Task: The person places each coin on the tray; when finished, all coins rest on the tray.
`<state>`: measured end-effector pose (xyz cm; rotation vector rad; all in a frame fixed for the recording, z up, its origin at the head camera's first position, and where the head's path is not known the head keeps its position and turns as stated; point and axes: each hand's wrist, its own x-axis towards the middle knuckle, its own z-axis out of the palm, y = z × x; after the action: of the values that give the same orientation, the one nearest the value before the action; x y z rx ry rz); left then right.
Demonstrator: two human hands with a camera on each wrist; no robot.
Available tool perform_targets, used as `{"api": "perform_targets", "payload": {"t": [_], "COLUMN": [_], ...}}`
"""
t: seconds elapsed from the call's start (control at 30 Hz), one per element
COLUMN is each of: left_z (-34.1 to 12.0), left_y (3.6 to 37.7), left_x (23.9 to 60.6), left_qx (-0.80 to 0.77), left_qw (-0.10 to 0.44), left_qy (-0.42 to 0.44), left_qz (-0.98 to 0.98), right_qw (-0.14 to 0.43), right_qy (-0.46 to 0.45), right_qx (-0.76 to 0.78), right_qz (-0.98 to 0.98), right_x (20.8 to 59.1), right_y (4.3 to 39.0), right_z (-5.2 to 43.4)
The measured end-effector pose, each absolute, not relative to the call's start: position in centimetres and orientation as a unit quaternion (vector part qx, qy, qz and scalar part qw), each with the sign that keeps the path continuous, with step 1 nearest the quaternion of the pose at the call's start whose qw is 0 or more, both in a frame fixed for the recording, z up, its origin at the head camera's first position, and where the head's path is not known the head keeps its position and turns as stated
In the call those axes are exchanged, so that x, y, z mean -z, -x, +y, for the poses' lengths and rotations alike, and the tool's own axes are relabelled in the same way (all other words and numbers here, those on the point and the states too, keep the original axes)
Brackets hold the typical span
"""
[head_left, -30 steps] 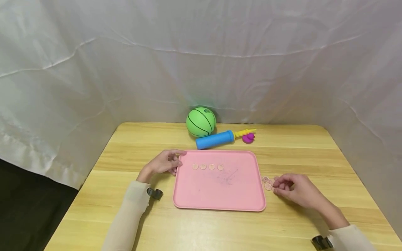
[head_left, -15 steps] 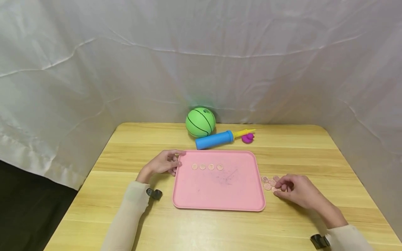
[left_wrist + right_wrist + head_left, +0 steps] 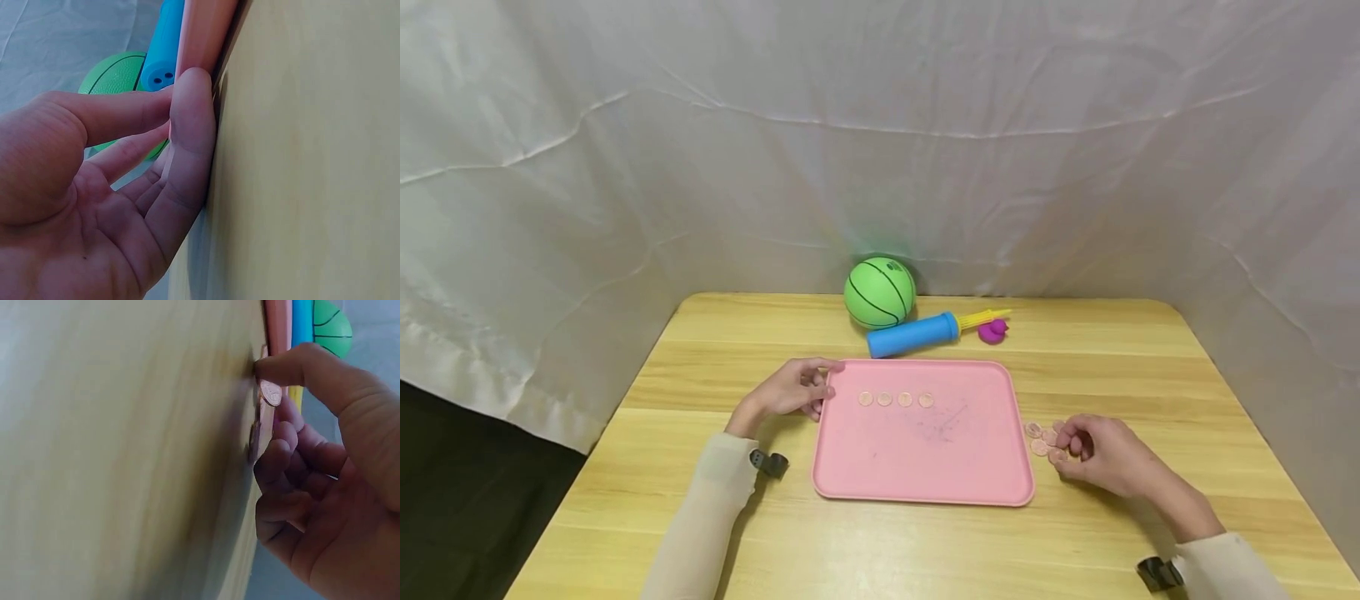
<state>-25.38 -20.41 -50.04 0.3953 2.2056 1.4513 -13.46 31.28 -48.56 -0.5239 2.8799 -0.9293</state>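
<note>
A pink tray (image 3: 925,475) lies on the table, with several copper-coloured coins (image 3: 905,400) in a row on it. My left hand (image 3: 790,387) grips the tray's left rim near its far corner; in the left wrist view the thumb and fingers meet at that rim. Right of the tray, my right hand (image 3: 1108,454) is low over a small cluster of coins (image 3: 1040,447), partly hidden by its fingers. In the right wrist view a tilted coin (image 3: 271,393) is at the thumb tip, between thumb and index finger.
Behind the tray stand a green ball (image 3: 880,292) and a blue hand pump (image 3: 913,335) with a yellow nozzle. A small purple rubber duck (image 3: 992,332) sits by the nozzle. Pale cloth (image 3: 880,167) hangs behind the wooden table (image 3: 887,550).
My right hand has shifted slightly, its thumb and index fingertip drawing a coin up at the cluster's near side. My left hand and the tray have stayed in place.
</note>
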Motion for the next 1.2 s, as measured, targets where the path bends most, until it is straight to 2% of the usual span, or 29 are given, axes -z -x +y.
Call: {"api": "perform_targets", "payload": {"t": [0.07, 0.2, 0.67, 0.8, 1.2], "left_z": [-20.4, -20.4, -20.4, -20.3, -20.2], "left_y": [25.4, 25.4, 25.3, 25.4, 25.3], "left_x": [50.1, 50.0, 49.7, 50.0, 49.8], "left_qx": [-0.529, -0.525, -0.528, -0.524, -0.524], "left_qw": [0.235, 0.232, 0.236, 0.238, 0.233], "left_qy": [-0.143, -0.145, -0.142, -0.137, -0.143], "left_qz": [0.803, 0.806, 0.803, 0.807, 0.806], "right_qw": [0.044, 0.099, 0.181, 0.192, 0.163], "right_qy": [0.191, 0.198, 0.056, 0.046, 0.028], "right_qx": [0.336, 0.412, 0.567, 0.577, 0.551], "right_qz": [0.921, 0.884, 0.801, 0.793, 0.818], "right_x": [48.5, 47.7, 46.9, 46.7, 45.7], "right_y": [13.5, 13.5, 15.6, 16.2, 18.5], "right_z": [31.4, 31.9, 30.1, 28.7, 25.2]}}
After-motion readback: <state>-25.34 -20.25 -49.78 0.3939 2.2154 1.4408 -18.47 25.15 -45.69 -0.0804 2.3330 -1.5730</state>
